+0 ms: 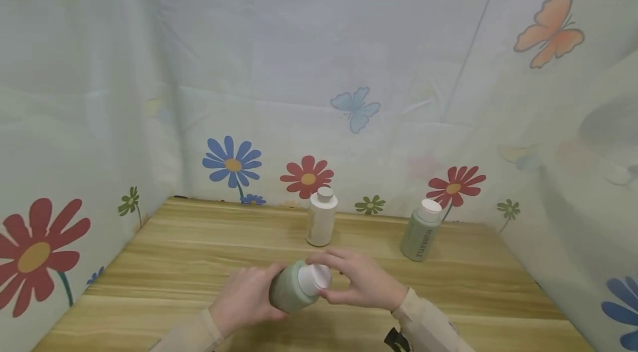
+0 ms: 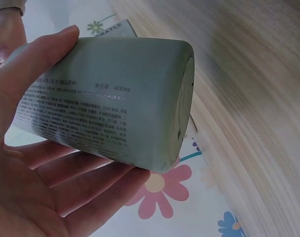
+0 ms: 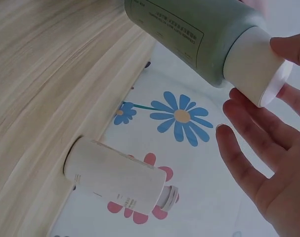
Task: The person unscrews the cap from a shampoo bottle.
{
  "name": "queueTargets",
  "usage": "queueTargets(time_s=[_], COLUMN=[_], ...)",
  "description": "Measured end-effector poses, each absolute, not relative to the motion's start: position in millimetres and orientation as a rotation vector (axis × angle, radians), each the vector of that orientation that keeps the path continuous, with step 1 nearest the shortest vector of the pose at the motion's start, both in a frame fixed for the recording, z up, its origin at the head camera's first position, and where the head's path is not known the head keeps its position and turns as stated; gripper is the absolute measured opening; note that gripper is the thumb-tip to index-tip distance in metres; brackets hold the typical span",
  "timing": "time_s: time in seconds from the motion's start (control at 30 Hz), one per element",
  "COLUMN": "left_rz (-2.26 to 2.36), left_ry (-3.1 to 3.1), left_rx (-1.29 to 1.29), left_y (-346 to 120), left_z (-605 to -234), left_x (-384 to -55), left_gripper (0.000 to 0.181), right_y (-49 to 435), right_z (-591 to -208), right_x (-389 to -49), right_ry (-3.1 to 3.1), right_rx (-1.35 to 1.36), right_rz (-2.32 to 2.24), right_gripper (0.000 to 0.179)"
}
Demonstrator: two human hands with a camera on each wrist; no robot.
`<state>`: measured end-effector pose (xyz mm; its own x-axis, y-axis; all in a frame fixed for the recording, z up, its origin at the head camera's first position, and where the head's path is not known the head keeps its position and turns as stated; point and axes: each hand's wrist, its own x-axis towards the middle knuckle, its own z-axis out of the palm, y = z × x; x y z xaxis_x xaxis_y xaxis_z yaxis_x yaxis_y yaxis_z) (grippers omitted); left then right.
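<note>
A green bottle (image 1: 289, 291) with a white cap (image 1: 314, 279) is held tilted above the table, its cap toward the right. My left hand (image 1: 249, 294) grips the bottle's body, thumb on one side and fingers beneath, as the left wrist view shows; printed text covers that side of the bottle (image 2: 110, 98). At the other end, my right hand (image 1: 361, 280) pinches the white cap (image 3: 253, 64) between thumb and fingers. In the right wrist view its other fingers (image 3: 238, 158) stand off the cap. The cap appears to be on the bottle.
A white bottle (image 1: 321, 219) stands upright at the back middle of the wooden table (image 1: 199, 241). Another green bottle (image 1: 420, 236) with a white cap stands at the back right. A flower-printed curtain (image 1: 279, 119) rises behind the table and along both sides.
</note>
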<state>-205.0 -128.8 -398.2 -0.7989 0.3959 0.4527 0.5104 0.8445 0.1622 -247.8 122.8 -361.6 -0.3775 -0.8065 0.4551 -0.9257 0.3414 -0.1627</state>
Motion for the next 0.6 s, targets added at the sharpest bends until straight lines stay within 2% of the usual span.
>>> queueTargets(time_s=[0.23,0.4,0.6], left_rz=[-0.405,-0.426,-0.414], left_ry=[-2.62,-2.647,-2.645], left_rx=[-0.668,-0.668,-0.671], left_y=[-128.0,-127.4,-126.7], left_z=[-398.5,-399.2,-399.9], left_x=[-206.5,-208.1,-208.6], left_gripper=[0.072,0.072,0.072], right_y=[118.6,115.4,117.2], right_z=[-358.2,-357.6,-362.3], right_x=[-243.8,-241.3,-242.5], right_ry=[-2.465,-2.521,-2.433], right_rx=[1.367,1.251,1.273], right_rz=[0.647,0.653,0.645], right_gripper=[0.064,0.054,0.042])
